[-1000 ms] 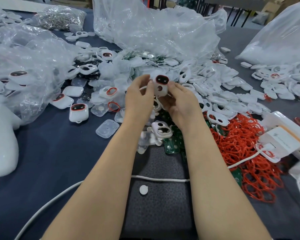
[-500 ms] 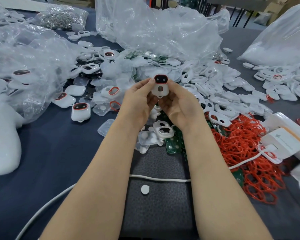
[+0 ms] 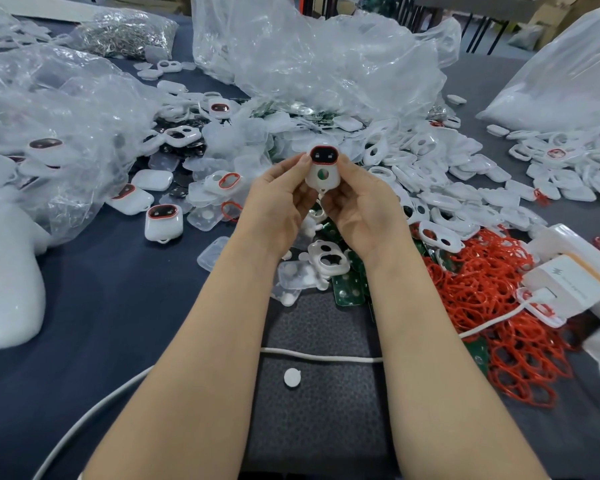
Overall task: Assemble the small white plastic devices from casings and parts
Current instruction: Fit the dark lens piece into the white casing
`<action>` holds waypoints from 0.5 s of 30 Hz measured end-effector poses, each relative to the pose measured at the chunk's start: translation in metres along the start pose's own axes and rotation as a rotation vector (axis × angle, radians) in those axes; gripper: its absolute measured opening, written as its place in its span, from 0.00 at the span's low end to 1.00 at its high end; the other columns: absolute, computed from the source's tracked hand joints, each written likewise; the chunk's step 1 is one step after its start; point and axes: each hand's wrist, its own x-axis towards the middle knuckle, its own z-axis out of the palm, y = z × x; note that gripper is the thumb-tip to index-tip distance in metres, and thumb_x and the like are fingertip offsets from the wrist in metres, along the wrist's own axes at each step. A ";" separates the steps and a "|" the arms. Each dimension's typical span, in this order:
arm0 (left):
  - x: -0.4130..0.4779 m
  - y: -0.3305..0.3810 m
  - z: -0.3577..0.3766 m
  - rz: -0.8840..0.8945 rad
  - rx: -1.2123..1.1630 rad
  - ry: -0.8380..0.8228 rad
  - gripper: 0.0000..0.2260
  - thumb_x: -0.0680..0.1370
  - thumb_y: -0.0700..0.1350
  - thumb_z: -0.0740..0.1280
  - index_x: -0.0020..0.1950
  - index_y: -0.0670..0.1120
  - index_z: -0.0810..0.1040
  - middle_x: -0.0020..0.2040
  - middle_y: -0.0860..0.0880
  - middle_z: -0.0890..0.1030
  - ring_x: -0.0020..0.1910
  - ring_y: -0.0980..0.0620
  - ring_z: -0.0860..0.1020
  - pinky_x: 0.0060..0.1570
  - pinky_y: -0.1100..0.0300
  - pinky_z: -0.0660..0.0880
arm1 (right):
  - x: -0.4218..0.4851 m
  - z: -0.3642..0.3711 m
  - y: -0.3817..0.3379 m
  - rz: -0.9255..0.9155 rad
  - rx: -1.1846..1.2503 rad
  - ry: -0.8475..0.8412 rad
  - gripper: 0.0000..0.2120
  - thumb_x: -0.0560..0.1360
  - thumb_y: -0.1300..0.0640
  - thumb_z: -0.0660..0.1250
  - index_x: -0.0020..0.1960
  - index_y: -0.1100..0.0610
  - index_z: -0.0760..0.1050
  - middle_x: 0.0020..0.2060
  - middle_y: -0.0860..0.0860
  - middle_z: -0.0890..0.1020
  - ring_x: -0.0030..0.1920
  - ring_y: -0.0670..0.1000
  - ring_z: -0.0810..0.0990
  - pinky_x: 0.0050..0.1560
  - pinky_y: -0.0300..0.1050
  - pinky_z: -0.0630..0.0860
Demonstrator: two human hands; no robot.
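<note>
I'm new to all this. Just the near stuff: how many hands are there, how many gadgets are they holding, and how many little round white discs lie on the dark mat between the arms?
Hands: 2, left hand and right hand
White device, pinched between both hands: 1
Round white disc on the mat: 1
Total: 4

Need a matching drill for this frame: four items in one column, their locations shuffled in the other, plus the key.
1. white device
2. red rings
3. white disc
4. green boards

A. alone on the dark mat
B. heaped to the right of the right hand
C. in the grip of the left hand and the right hand
D. beneath the wrists, at the mat's far edge

Pairs: 1-C, 2-B, 3-A, 4-D
</note>
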 end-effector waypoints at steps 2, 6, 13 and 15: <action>0.000 0.001 -0.001 -0.014 -0.030 -0.047 0.04 0.80 0.39 0.63 0.49 0.42 0.77 0.40 0.48 0.81 0.36 0.55 0.79 0.37 0.67 0.77 | 0.001 -0.002 0.000 0.040 0.045 -0.023 0.08 0.80 0.58 0.62 0.44 0.58 0.77 0.34 0.50 0.80 0.34 0.45 0.77 0.35 0.35 0.74; -0.002 0.002 -0.001 -0.015 -0.062 -0.097 0.07 0.81 0.38 0.61 0.48 0.41 0.78 0.40 0.48 0.81 0.38 0.55 0.79 0.41 0.67 0.76 | 0.001 -0.004 0.000 0.039 0.090 -0.081 0.08 0.79 0.60 0.62 0.44 0.58 0.78 0.33 0.49 0.82 0.34 0.45 0.79 0.38 0.36 0.75; -0.001 0.000 0.002 0.034 -0.005 0.018 0.03 0.80 0.37 0.63 0.51 0.41 0.76 0.43 0.46 0.79 0.39 0.54 0.78 0.41 0.66 0.77 | 0.001 -0.002 0.001 -0.021 0.012 -0.019 0.06 0.79 0.61 0.62 0.46 0.59 0.76 0.37 0.51 0.80 0.36 0.46 0.77 0.39 0.36 0.73; -0.001 -0.001 0.003 0.083 0.049 0.045 0.02 0.79 0.37 0.64 0.49 0.43 0.76 0.43 0.46 0.79 0.39 0.54 0.78 0.43 0.65 0.78 | 0.000 0.000 0.000 -0.041 0.008 0.008 0.05 0.79 0.61 0.62 0.47 0.60 0.76 0.38 0.52 0.79 0.37 0.46 0.76 0.40 0.37 0.72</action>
